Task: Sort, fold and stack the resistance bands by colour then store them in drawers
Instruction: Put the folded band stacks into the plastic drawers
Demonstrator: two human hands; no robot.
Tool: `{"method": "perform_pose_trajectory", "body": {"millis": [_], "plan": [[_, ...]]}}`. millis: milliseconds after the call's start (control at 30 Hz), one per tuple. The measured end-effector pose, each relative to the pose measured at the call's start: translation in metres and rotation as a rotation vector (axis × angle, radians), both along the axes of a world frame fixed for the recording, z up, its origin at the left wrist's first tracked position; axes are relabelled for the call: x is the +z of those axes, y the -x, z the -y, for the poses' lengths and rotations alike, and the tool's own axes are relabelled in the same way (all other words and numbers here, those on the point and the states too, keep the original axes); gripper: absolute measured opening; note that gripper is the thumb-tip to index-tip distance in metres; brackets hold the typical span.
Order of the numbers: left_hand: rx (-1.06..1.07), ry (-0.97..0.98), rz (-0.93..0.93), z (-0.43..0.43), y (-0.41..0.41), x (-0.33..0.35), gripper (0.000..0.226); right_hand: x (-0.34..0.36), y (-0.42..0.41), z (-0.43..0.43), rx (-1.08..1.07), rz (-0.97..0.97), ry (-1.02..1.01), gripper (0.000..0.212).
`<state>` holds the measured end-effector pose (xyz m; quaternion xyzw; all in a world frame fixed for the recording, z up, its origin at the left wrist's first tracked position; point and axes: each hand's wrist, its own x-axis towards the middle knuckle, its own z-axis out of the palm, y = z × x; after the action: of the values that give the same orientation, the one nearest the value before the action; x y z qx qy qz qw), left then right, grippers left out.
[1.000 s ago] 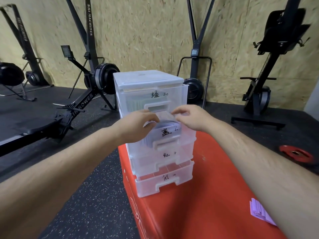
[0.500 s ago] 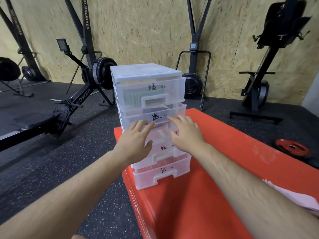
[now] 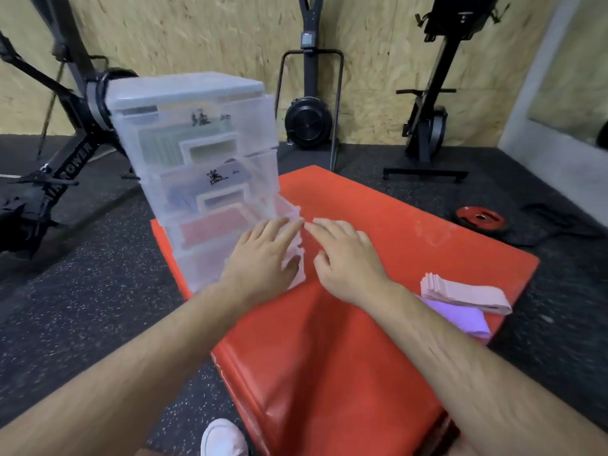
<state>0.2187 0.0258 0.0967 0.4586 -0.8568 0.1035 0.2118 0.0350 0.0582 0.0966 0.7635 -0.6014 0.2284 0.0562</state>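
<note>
As left hand (image 3: pixel 260 261) and right hand (image 3: pixel 345 258) meet at the drawers (image 3: pixel 243 126), fingers (image 3: pixel 283 229) relaxed, red mat (image 3: pixel 362 373) lies beneath.

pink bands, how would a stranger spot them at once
Find the red mat with the clear drawers at its far left. At the mat's right edge lie two folded stacks. The pink bands are the paler stack, farther back, against the purple bands.

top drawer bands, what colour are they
Green. The bands show through the clear front of the top drawer in the head view.
</note>
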Motion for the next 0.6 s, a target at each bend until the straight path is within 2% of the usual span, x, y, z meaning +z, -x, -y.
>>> {"method": "perform_pose_trajectory", "body": {"millis": [367,500,600], "plan": [[-0.279,-0.237,0.029,-0.034,0.182,-0.078,0.075,-0.061,0.157,-0.082,-0.283,0.04,-0.276,0.06],[-0.355,-0.275,0.061,-0.036,0.235,-0.095,0.071,-0.079,0.219,-0.09,-0.394,0.144,-0.31,0.054],[-0.385,-0.3,0.088,-0.033,0.268,-0.103,0.07,-0.09,0.259,-0.087,-0.562,0.282,-0.348,0.047]]}}
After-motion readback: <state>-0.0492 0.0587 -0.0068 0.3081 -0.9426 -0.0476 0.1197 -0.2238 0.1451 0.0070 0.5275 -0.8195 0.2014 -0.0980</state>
